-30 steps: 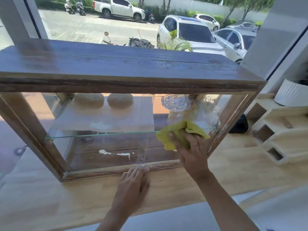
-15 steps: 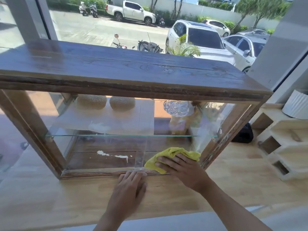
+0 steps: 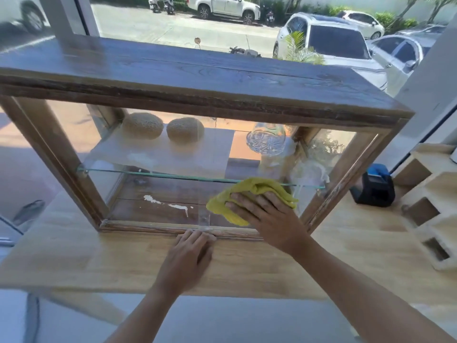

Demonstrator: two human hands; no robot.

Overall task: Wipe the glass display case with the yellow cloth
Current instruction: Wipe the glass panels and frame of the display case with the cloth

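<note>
A wooden-framed glass display case (image 3: pixel 197 95) stands on a light wooden counter (image 3: pixel 74 256). My right hand (image 3: pixel 269 219) presses a crumpled yellow cloth (image 3: pixel 249 191) flat against the lower right part of the front glass, just below the inner glass shelf (image 3: pixel 173 175). My left hand (image 3: pixel 190 258) lies flat on the counter, fingers together, with its fingertips touching the case's bottom frame rail near the middle. It holds nothing.
Inside the case sit two round buns (image 3: pixel 163 127) on white paper and a cut-glass bowl (image 3: pixel 267 141). A black and blue device (image 3: pixel 374 186) stands right of the case. A pale wooden shelf unit (image 3: pixel 430 206) lies further right. A window with parked cars is behind.
My right hand slid the yellow cloth down to the bottom rail, then back up a little on the right part of the glass. My left hand stayed at the bottom rail.
</note>
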